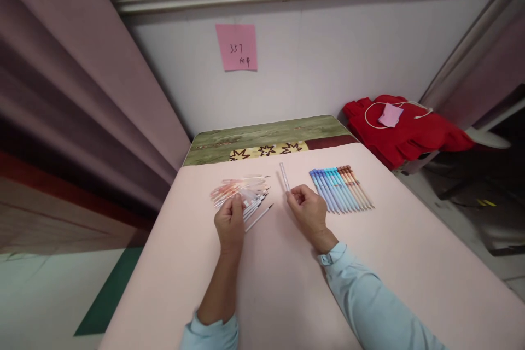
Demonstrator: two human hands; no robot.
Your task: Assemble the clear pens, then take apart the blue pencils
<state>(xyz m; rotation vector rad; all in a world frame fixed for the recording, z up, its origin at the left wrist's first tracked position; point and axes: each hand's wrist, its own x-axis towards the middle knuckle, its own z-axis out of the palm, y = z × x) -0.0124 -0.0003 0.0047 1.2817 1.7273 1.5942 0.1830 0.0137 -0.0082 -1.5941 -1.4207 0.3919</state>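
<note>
My left hand rests with curled fingers on a loose pile of clear and pinkish pen parts and thin refills on the pale pink table. My right hand is closed in a pinch on a clear pen barrel that points away from me. To the right of that hand lies a neat row of several assembled pens, blue ones on the left and brown ones on the right.
A green patterned strip covers the table's far end against the white wall. A pink note hangs on the wall. A red cloth with a white cable lies on a chair at the right. Mauve curtains hang on the left.
</note>
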